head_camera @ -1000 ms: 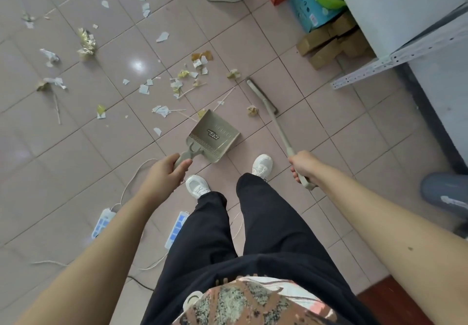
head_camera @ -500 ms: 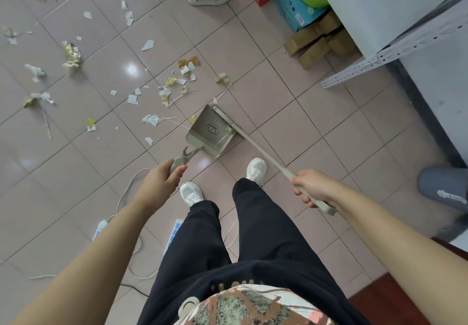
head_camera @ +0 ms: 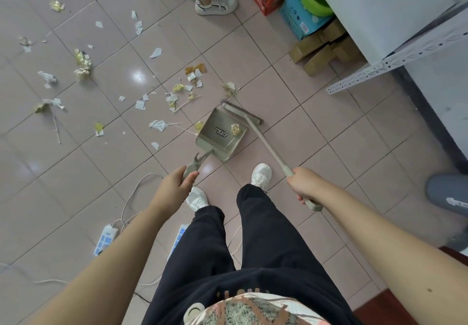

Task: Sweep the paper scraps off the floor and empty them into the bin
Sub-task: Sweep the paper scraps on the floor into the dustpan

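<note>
Paper scraps (head_camera: pixel 141 104), white and gold, crumpled across pink tiles; hands clamped on dustpan (head_camera: pixel 219 134) and broom (head_camera: pixel 255 132).

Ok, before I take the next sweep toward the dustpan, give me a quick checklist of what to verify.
1. Left hand gripping the dustpan handle: ok.
2. Right hand gripping the broom handle: ok.
3. Dustpan resting flat on the floor: cannot tell.
4. Gold scrap inside the pan: ok.
5. Floor cleared: not ok, paper scraps lie scattered beyond the pan.
6. Power strip cables away from the brush head: ok, they lie near the feet.
</note>
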